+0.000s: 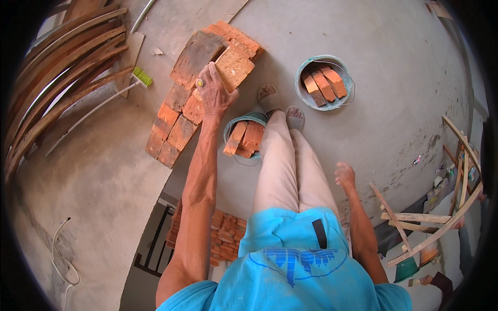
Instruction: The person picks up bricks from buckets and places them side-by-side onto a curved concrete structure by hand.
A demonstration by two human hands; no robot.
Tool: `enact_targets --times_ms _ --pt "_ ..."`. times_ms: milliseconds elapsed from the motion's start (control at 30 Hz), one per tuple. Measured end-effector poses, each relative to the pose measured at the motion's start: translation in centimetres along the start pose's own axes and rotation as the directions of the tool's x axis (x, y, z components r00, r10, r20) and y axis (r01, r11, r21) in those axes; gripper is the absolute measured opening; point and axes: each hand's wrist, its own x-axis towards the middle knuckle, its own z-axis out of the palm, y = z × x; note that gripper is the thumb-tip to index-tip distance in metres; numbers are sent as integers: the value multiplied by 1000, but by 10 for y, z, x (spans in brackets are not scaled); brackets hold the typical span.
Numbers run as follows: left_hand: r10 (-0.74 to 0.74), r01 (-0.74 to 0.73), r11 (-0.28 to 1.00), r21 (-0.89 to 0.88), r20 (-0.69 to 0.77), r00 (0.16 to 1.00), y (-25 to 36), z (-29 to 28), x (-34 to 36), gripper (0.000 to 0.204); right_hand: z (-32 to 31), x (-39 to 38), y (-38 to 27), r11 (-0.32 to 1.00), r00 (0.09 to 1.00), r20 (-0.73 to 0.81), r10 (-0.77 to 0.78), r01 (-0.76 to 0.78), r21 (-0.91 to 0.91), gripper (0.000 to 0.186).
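Observation:
My left hand (213, 93) reaches over a stack of red bricks (179, 132) and grips a lighter orange brick (235, 67) at the top of the stack, its thumb on the near edge. A ring sits on one finger. My right hand (345, 175) hangs beside my right leg, holding nothing, its fingers loosely bent and apart. Close to my feet stands a teal bucket (228, 128) with bricks (252, 139) in it, partly hidden by my leg. Farther right, a second teal bucket (300, 85) holds several bricks (325, 83) on edge.
Curved wooden boards (67, 67) lean at the far left beside a green-bristled broom (141, 76). A white hose (66, 277) lies at lower left. Beyond a floor edge, more bricks (225, 236) are visible below. Wooden poles (441, 223) and another person's hand (426, 280) are at right.

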Motion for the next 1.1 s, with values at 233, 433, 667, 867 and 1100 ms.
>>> enact_targets --times_ms 233,433,667,867,1100 --pt "-8 20 992 128 -90 996 3 5 0 115 18 -8 -4 1000 998 60 -9 9 2 38" --pt "-8 14 997 76 -90 996 0 6 -2 114 19 -10 -4 999 998 59 -21 24 -49 38" --pt "-39 43 998 43 -74 996 -4 6 1 111 16 -10 -6 997 997 66 -50 54 -46 38" --pt "-40 44 999 29 -121 992 2 2 1 112 13 -11 -14 999 999 44 -25 27 -41 36" --pt "-53 57 996 73 -65 996 0 2 -3 117 28 -7 -53 980 985 53 -165 170 -107 36"
